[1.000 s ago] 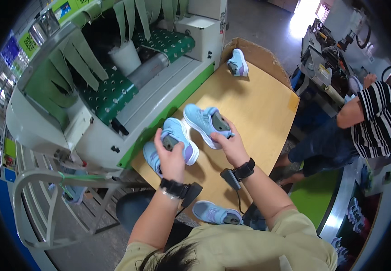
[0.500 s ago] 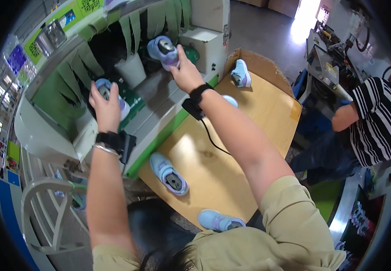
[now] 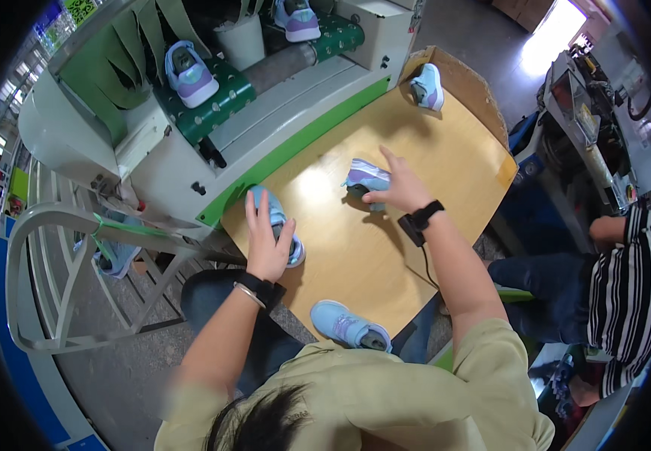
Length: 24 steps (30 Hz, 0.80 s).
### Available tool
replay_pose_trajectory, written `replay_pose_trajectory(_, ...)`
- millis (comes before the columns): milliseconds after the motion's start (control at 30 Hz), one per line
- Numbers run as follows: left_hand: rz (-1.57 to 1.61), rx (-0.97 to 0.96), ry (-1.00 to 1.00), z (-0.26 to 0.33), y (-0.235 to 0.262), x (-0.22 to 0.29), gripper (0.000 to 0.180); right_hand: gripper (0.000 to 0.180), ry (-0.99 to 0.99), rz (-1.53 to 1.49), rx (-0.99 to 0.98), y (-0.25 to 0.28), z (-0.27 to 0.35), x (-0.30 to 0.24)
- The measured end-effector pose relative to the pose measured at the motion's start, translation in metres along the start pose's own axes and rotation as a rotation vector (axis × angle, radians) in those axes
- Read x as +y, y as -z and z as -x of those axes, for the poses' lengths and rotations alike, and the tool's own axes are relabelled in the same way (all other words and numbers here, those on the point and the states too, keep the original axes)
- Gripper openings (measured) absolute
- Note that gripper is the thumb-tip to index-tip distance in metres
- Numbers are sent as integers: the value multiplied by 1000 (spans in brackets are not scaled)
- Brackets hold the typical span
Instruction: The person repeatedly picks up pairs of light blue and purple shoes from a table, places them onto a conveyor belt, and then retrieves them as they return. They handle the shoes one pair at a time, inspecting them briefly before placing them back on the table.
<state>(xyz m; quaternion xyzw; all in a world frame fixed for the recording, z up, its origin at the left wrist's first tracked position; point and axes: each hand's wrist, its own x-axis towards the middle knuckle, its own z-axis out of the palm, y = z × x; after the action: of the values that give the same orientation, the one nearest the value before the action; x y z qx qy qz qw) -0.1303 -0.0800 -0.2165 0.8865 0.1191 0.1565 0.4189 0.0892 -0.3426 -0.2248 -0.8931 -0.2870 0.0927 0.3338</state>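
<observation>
My left hand [image 3: 267, 242] is over a light blue and lilac sneaker [image 3: 276, 209] at the left edge of the wooden tabletop, fingers stretched and apart. The hand covers part of that shoe. My right hand [image 3: 404, 186] has its thumb and fingers spread beside another sneaker [image 3: 365, 176], tipped on its side mid-table; whether they touch cannot be told. Two more such sneakers sit on the machine's green dotted belts, one sneaker [image 3: 190, 75] on the left belt and one sneaker [image 3: 295, 20] on the right.
A sneaker [image 3: 350, 325] lies at the near table edge, another sneaker [image 3: 427, 86] by the cardboard edging [image 3: 466, 89] at the far corner. Green strips [image 3: 126, 56] hang in the machine's opening. On the left stands a metal rack [image 3: 40, 279]. A person in a striped top [image 3: 633, 289] is at right.
Both hands have let go of the two sneakers at the machine, leaving them on the belts. They have come back toward me, down to sneakers on the table. My view has shifted.
</observation>
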Motion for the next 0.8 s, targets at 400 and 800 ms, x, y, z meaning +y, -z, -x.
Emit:
replay_pose_trajectory(400, 61, 100, -6, 34, -19, -14, 117, 62, -105, -585, -215, 59, 100, 6)
replay_pose_trajectory(800, -34, 146, -69, 35, -33, -23, 110, 56, -21, -529, -830, -3, 75, -22)
